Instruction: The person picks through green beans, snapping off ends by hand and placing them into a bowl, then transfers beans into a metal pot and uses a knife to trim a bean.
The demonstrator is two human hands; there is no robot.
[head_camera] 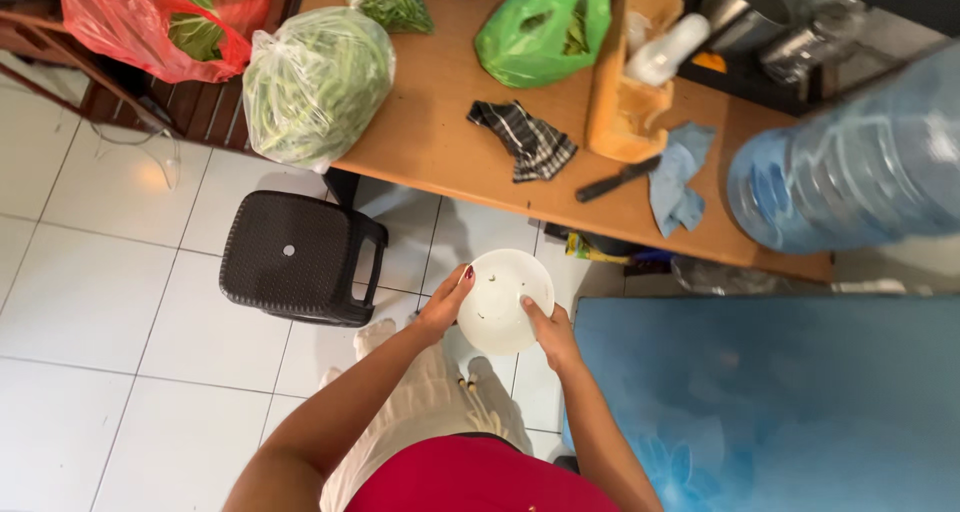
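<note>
below the wooden table (pixel 440 142) edge, you grip a white round bowl (pixel 503 300) from both sides: your left hand (pixel 447 305) clamps its left rim, your right hand (pixel 549 332) its right rim. a black stool (pixel 300 257) stands left of the bowl.

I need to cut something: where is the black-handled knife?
In the head view, the black-handled knife lies on the wooden table, right of centre, between the striped cloth and blue rag.

Bright even indoor light, soft shadows, slight blur (right side), wide-angle edges
</note>
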